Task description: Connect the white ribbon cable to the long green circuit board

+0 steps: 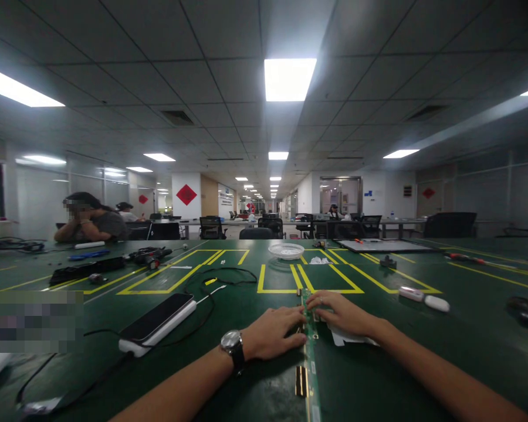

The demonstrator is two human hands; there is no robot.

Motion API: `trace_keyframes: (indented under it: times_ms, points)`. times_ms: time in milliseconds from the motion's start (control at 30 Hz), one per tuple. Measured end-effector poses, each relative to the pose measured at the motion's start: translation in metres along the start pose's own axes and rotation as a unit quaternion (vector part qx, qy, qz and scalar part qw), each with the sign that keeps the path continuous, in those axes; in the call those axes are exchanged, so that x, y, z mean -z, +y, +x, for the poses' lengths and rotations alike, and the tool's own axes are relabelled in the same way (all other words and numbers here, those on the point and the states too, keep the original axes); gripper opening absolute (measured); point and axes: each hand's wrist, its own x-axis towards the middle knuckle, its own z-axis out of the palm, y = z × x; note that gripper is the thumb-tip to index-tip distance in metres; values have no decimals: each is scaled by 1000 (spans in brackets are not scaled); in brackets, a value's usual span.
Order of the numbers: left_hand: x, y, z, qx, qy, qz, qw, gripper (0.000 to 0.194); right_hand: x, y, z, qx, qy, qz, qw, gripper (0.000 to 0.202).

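A long, narrow green circuit board (311, 357) lies on the green table, running away from me, with copper-coloured flat tabs (301, 381) along its left edge. My left hand (275, 333), wearing a wristwatch, grips the board's left edge, with the fingers bent and the thumb nearer me. From the other side, my right hand (345, 313) has its bent fingertips on the board's far part, holding it. What lies under the fingers is partly hidden. White paper (349, 339) sticks out beneath my right hand and wrist.
To the left, a phone (158, 316) rests on a white power strip (171, 328) with black cables. Ahead stands a white basket (286, 251). On the right are two small cases, one pink (410, 293), one white (437, 303). A person (99, 225) sits at the table's far left.
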Motion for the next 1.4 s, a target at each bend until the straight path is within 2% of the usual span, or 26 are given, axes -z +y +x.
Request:
trace_keyframes:
  times_ms: [133, 267, 333, 467, 567, 700, 900, 1200, 1300, 1400]
  points:
    - [1, -8, 1, 19, 66, -6, 998, 36, -3, 5, 3, -4, -57, -26, 998, 37]
    - [3, -10, 2, 22, 96, 5, 995, 34, 3, 28, -3, -52, -53, -120, 990, 41]
    - [4, -8, 1, 19, 93, 10, 995, 34, 9, 38, -8, -119, -44, -193, 973, 40]
    - [4, -7, 0, 23, 75, 34, 996, 35, 18, 48, -17, -294, -32, -279, 914, 42]
    - [1, -10, 0, 19, 62, 55, 996, 35, 17, 48, -19, -351, -30, -279, 893, 47]
    - [-3, -12, 0, 18, 45, 69, 996, 36, 11, 48, -19, -368, -21, -278, 887, 56]
    - [-7, -15, -1, 21, 24, 77, 997, 36, 10, 54, -22, -368, -21, -248, 896, 60]
    - [-8, -15, -1, 24, 24, 78, 996, 35, 8, 42, -25, -379, -55, -222, 896, 90]
    - [-8, -15, -1, 24, 27, 78, 996, 34, 12, 41, -25, -374, -56, -210, 902, 88]
    - [-8, -16, -1, 22, 28, 79, 996, 35, 16, 41, -25, -380, -42, -195, 903, 74]
